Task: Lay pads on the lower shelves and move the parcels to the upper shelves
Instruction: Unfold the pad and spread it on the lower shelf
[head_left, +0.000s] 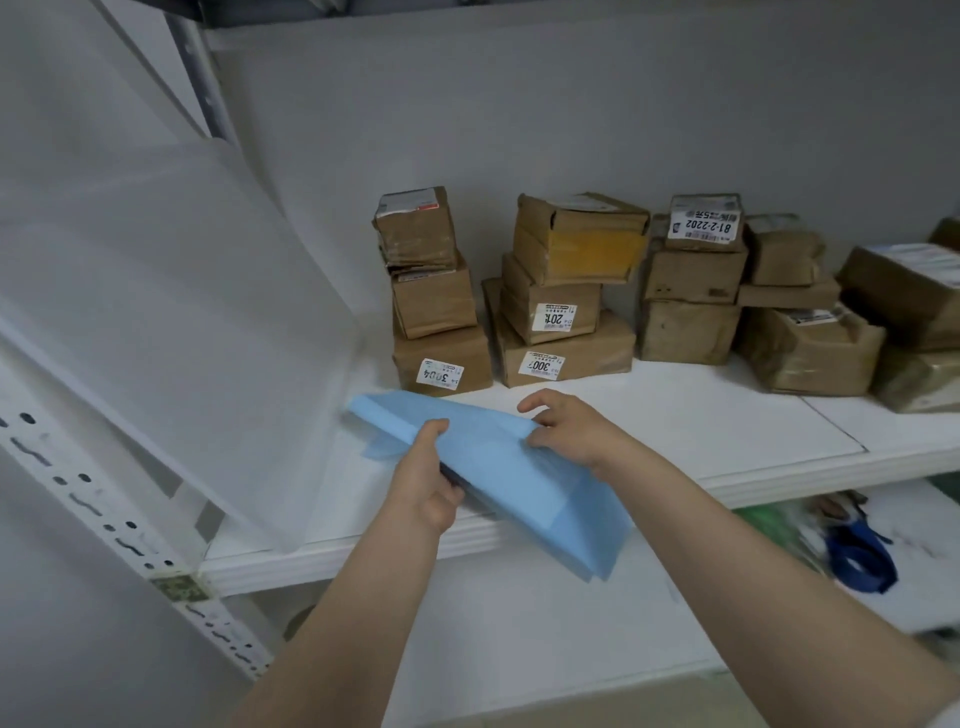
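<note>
Two grips held one folded blue pad (498, 467) just above the front edge of the white shelf (727, 415). The left grip (423, 486) was clamped on the pad's near-left edge, thumb on top and fingers tucked beneath. The right grip (569, 434) pinched the pad's far fold, with the forefinger lifted and bent above it. Between the two grips the pad sloped. Its high corner pointed away past the left grip, and its loose layers hung down under the right wrist, over the shelf's lip.

Beyond both grips, brown cardboard parcels (685, 332) stood in stacks at the back of the same shelf, near the grey wall (571, 104). The stack straight beyond the left grip was three high, its bottom box labelled 3004. The one beyond the right grip had 3007 on its bottom box. More stacks ran off to the right of the right grip, one topped by an upside-down label reading 81-2-2202.

Left of the left grip a pale translucent sheet (171, 312) leaned tilted over the shelf's end, beside a perforated upright (130, 525). Below the right forearm a lower shelf (914, 525) carried blue and green things, too blurred to tell.
</note>
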